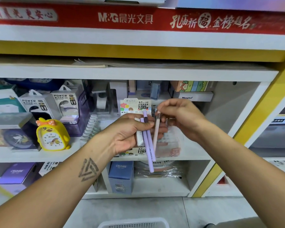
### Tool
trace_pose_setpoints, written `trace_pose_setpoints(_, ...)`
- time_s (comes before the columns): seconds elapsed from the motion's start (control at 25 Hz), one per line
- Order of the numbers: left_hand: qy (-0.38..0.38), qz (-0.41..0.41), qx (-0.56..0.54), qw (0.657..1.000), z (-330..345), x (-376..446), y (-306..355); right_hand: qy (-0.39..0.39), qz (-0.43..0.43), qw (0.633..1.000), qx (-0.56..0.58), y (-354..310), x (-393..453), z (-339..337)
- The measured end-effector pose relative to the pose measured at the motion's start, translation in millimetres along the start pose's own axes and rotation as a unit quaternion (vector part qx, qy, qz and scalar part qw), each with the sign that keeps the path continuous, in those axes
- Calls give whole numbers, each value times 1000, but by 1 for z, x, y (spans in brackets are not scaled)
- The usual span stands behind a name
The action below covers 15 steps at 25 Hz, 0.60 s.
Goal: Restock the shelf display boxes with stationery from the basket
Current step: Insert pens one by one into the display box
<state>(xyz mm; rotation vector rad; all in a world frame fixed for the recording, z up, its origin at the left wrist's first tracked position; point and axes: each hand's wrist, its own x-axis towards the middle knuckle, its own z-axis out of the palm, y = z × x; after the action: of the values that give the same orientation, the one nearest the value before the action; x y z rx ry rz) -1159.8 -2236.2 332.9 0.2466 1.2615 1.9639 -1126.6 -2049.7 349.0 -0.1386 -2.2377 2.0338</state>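
Observation:
My left hand [127, 134] is closed around a small bunch of pens: two purple pens [148, 145] that hang down past the palm and a white one [139, 137] beside them. Fingers of my right hand [179, 117] pinch the top end of a pale pink pen [155, 134], which hangs upright next to the bunch. Both hands are in front of the middle shelf, just before a pencil-lead display box [135, 105] with a "0.7 HB 100" card. Only the rim of the white basket [133, 223] shows, at the bottom edge.
On the shelf's left side stand a yellow duck clock [52, 135], power bank boxes [66, 104] and other cartons. A clear plastic box [171, 142] sits behind the pens. Blue and purple CRUHRE boxes [121, 176] fill the lower shelf. A yellow post [247, 129] bounds the right side.

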Motion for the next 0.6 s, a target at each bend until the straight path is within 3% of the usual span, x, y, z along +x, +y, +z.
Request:
trace_pose_setpoints(0.08,57,17,-9,998,-4,2,2,73,-41,996,44,-5,2,-15)
trace_pose_setpoints(0.2,112,30,-7,993,-9,6,5,194,-135,965,-116,-6,5,-36)
trace_pose_setpoints(0.4,108,29,-28,993,-5,8,4,179,-160,907,-346,14,6,-49)
trace_pose_setpoints(0.6,59,37,-27,997,-4,9,-4,162,-165,898,-375,34,11,-53)
